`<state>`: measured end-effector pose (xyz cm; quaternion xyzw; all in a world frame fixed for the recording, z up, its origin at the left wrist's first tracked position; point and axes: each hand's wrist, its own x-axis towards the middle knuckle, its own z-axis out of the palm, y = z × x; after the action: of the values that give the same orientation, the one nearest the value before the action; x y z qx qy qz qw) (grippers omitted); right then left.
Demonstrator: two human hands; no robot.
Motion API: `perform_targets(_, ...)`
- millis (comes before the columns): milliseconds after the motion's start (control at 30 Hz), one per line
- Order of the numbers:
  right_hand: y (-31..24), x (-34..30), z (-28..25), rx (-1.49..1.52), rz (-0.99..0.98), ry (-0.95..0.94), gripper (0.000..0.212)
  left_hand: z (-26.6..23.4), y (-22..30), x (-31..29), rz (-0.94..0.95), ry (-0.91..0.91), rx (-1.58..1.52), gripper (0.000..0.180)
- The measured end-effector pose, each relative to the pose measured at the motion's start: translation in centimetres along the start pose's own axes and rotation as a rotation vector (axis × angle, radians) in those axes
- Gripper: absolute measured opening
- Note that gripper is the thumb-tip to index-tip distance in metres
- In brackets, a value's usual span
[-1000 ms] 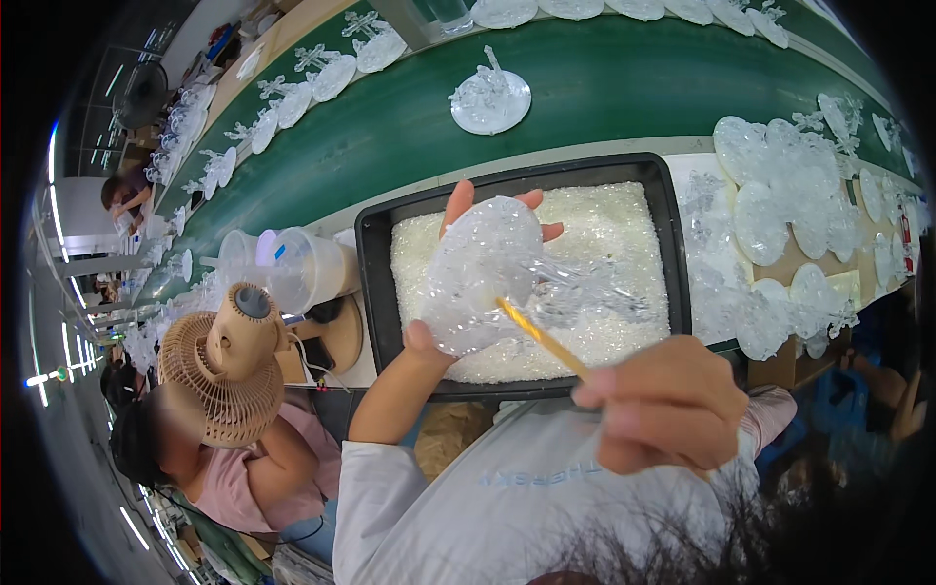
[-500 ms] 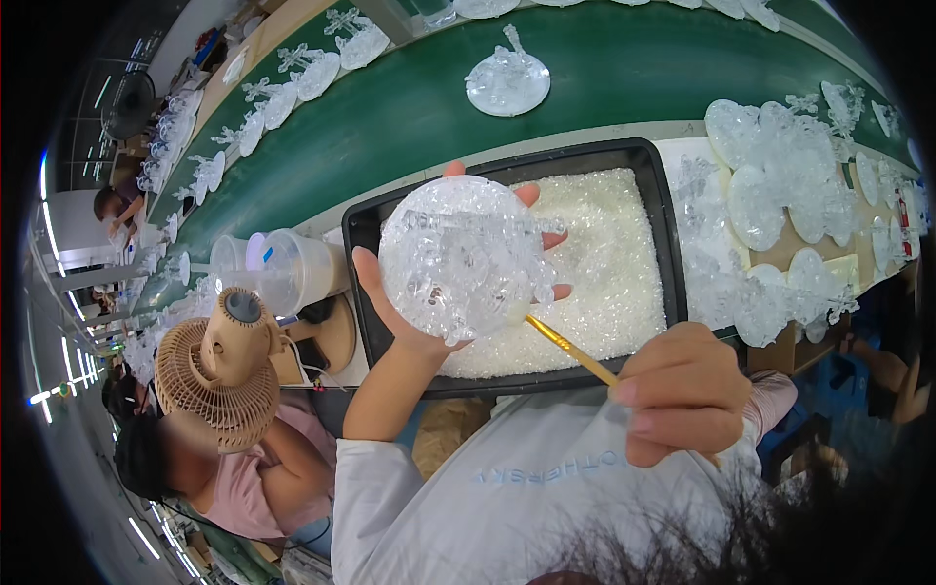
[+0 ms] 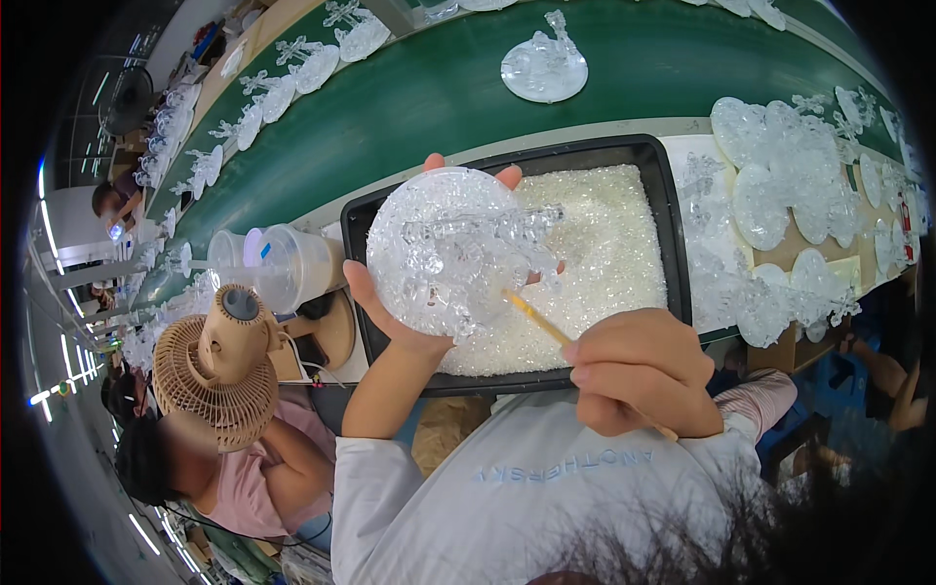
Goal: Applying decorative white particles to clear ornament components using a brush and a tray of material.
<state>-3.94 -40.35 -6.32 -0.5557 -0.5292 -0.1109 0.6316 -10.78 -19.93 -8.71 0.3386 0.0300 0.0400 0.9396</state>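
The left hand (image 3: 409, 322) holds up a round, clear, bumpy disc (image 3: 448, 253) over a black tray (image 3: 673, 224) full of small clear bits. The right hand (image 3: 639, 375) pinches a thin yellow stick (image 3: 536, 320), its tip touching the disc. A tan fan (image 3: 219, 366) stands to the left. More clear discs (image 3: 780, 195) lie to the right on the surface.

Bright, even overhead light; ceiling strip lights (image 3: 44, 395) flare at the left rim. Soft shadows only. Glare sparkles off the clear disc (image 3: 444, 253). Strong fisheye bending, black vignette corners. Lower edge blurred, hair out of focus.
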Motion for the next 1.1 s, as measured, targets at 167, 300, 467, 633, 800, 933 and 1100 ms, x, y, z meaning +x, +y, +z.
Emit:
perform_targets(167, -0.1, 0.0, 0.2, 0.066, 0.040, -0.036, 0.012, -0.1, 0.0, 0.0, -0.001, -0.009, 0.018, 0.108)
perform_targets(300, -0.2, 0.0, 0.0, 0.014, 0.037, 0.011, 0.015, 0.0, 0.0, 0.0, 0.003, 0.018, 0.009, 0.108)
perform_targets(467, -0.2, 0.0, 0.1, -0.006, 0.001, 0.101, 0.013, 0.2, -0.1, -0.1, -0.001, 0.003, -0.004, 0.109)
perform_targets(633, -0.5, -0.2, 0.1, -0.030, -0.053, 0.003, 0.015, 0.4, -0.4, -0.2, -0.002, -0.091, -0.200, 0.109)
perform_targets(800, -1.0, -0.9, -1.3, 0.071, -0.159, 0.015, 0.013, -0.4, -0.1, 0.0, -0.098, -0.207, -0.446, 0.108)
perform_targets(933, -0.9, -1.2, -2.6, 0.219, -0.290, 0.116, 0.018, -0.5, 0.4, -0.5, -0.156, -0.269, -0.520, 0.108)
perform_targets(1100, -0.8, -0.9, -2.4, 0.195, -0.185, 0.135, 0.017, 0.5, 0.7, -1.8, -0.201, -0.200, -0.476, 0.108)
